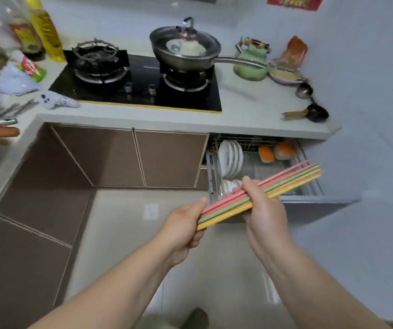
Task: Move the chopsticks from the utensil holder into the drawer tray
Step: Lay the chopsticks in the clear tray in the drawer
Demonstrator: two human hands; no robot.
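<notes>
A bundle of pink, green and yellow chopsticks (292,178) lies flat across both my hands, above the floor in front of the open drawer. My left hand (183,230) grips the thick ends at the lower left. My right hand (265,210) holds the bundle near its middle, thumb on top. The thin tips point up and right, over the pulled-out drawer (319,201) and its wire rack tray (259,169). No utensil holder can be made out among the blurred things at the left.
White plates (229,157) and bowls stand in the rack's left side; orange and white items (276,151) sit at its back. On the counter are a gas stove (140,84) with a pan (183,48), a green kettle (251,61), ladles (309,105), bottles and clutter at left.
</notes>
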